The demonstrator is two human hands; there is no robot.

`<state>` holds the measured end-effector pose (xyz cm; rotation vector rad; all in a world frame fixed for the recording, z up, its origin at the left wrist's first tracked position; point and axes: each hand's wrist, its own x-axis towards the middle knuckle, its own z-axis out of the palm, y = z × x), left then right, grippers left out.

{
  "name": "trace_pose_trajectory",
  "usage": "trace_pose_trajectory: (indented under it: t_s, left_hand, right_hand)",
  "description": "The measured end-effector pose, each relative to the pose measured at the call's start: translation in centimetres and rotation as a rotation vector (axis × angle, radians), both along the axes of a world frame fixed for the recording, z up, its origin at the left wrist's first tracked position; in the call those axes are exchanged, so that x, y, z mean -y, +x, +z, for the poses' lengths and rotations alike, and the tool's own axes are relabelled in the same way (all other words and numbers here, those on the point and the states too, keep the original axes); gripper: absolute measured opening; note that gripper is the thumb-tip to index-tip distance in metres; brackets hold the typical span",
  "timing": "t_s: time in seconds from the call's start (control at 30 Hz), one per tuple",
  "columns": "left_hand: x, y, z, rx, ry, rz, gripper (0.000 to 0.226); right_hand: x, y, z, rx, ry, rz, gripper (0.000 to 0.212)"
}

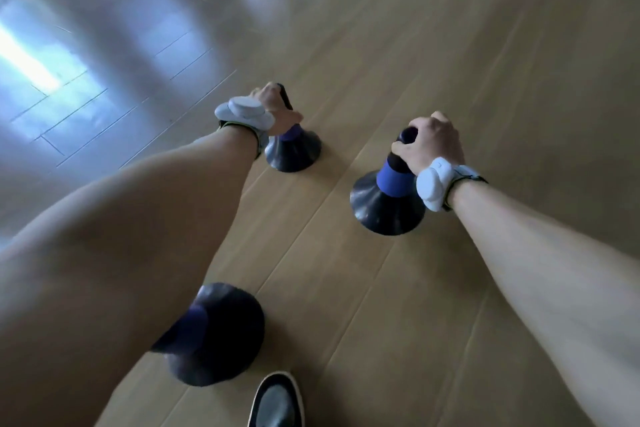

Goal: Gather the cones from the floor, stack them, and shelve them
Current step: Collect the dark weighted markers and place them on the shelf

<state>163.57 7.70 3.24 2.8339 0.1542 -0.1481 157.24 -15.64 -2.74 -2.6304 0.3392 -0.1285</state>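
Your left hand point(277, 104) is wrapped round the tip of one dark rubbery cone with a blue band point(294, 149); your right hand point(431, 142) grips another point(388, 201). A third cone point(221, 333) stands under your left forearm, by your shoe point(277, 402) — step carelessly and you'll likely kick it over.
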Motion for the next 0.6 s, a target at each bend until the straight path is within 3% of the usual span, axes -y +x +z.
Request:
trace_pose_trajectory:
  t_s: [0.33,0.5,0.6]
  left_hand:
    - [-5.9,12.8,-5.8,-0.039,0.036,-0.123,0.072]
    - [-5.9,14.7,-7.1,-0.148,0.035,-0.258,0.086]
    - [-5.7,14.3,-8.0,-0.124,0.046,-0.244,0.076]
  right_hand:
    - [-7.7,10.3,-2.2,0.072,0.069,-0.056,0.017]
    - [-8.5,12.3,-3.0,0.09,0.066,-0.058,0.018]
    - [-8.8,12.4,-3.1,0.1,0.052,-0.056,0.018]
